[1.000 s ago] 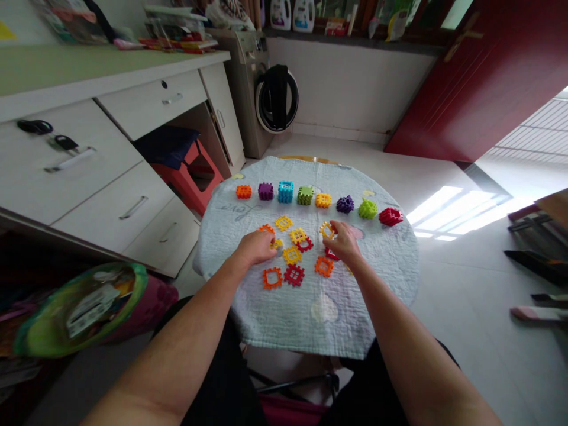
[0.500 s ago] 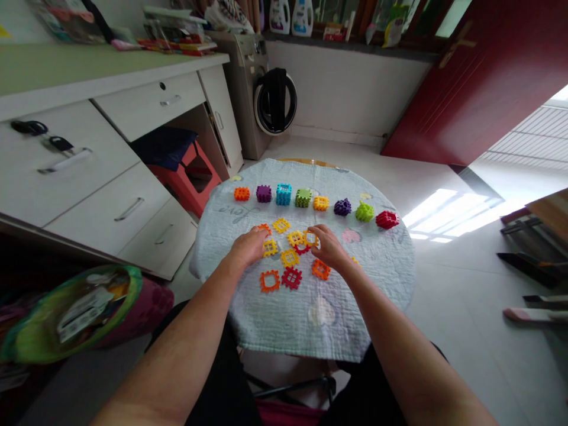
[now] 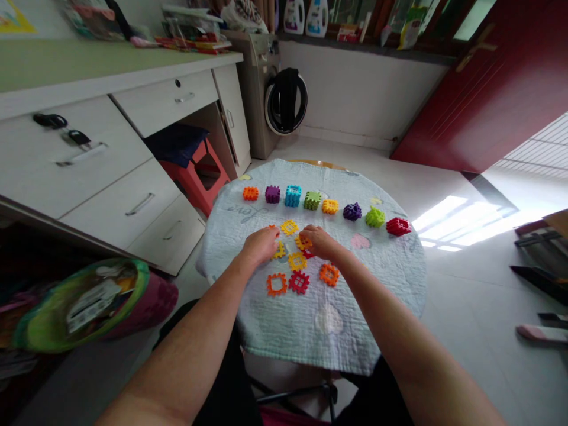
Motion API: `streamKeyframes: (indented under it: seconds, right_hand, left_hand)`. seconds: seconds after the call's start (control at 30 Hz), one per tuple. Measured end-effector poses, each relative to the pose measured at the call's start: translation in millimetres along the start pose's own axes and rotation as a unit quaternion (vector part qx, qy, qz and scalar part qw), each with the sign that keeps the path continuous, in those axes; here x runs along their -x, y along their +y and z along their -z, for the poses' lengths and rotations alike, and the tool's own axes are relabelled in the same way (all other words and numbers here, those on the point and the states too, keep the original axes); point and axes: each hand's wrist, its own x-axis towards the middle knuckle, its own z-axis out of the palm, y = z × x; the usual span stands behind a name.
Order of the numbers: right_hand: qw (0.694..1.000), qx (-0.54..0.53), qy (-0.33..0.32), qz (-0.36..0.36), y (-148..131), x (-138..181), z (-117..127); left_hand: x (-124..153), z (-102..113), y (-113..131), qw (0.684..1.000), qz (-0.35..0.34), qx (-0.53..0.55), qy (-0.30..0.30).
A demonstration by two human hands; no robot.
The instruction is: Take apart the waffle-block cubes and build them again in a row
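My left hand is over the left side of a loose group of flat toothed plastic building squares, fingers curled. A sliver of an orange square shows at its fingertips, and a yellow square is partly under it. What it grips is hidden. My right hand has its fingers pinched down on a yellow square, with a red square partly showing beneath. Nearer me lie another yellow square, a crimson square, an orange frame and an orange square.
Several assembled toothed blocks stand in a row at the back, from an orange block to a red block. A pale blue cloth covers the round table. A waste bin and a red stool stand to the left.
My right hand has moved left, and the yellow frame at its fingers no longer shows clearly. The left hand has shifted slightly right, covering more of the orange square. The camera view has turned slightly left.
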Motion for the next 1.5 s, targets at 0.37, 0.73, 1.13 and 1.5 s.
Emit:
streamKeyframes:
  seconds: [0.37, 0.73, 1.13, 1.5]
  right_hand:
    - [0.997, 0.055, -0.060, 0.000, -10, -10, 16]
    - [0.989, 0.098, 0.022, -0.108, 21, -3, 38]
    - [0.958, 0.121, 0.046, -0.255, 102, -36, 85]
    - [0.957, 0.125, 0.006, -0.261, 99, -47, 83]
  left_hand:
    - [1, 1, 3, 1.000, 0.005, -0.001, -0.003]
    - [5, 7, 4, 1.000, -0.002, 0.010, -0.003]
    - [0, 5, -6, 0.999, -0.006, 0.034, -0.003]
    - [-1, 6, -7, 0.999, -0.001, 0.041, -0.006]
